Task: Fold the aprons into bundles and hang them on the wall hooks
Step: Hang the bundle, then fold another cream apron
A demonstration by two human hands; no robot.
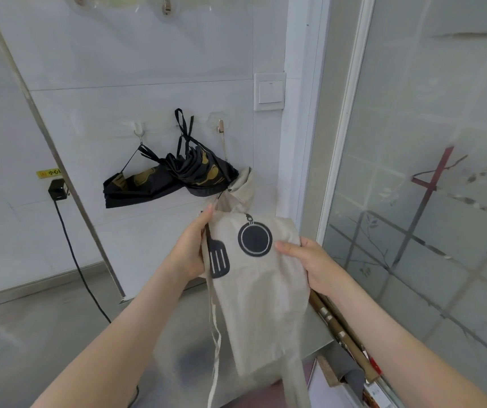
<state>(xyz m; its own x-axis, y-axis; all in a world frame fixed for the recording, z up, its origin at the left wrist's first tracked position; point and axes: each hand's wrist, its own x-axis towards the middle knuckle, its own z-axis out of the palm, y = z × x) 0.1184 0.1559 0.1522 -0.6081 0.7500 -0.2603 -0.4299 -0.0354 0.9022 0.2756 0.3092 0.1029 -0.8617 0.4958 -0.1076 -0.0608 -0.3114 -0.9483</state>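
White wall [148, 54]: big and tiled, with lots of bare room to move in front of it.
Glass door [428, 142]: close on the right side, so elbows must stay in.
Tan apron [266, 290]: soft, light cloth with a pan and a spatula picture on it. It is held up in the air, low and near the wall. Its top end seems to hang from a hook by a string, but I cannot tell for sure. It will flop and bend, so hold it by both side edges.
Black apron [162, 178]: already bunched up and hanging from the hooks, just up and left of the tan one.
Left hand [190, 251]: fingers pinch the tan apron's left edge, by the spatula picture.
Right hand [313, 263]: fingers grip the tan apron's right edge.
Strings [214, 343]: thin and loose, dangling down from the tan apron. They could tangle.
Hooks [221, 126]: small, stuck on the wall above the aprons.
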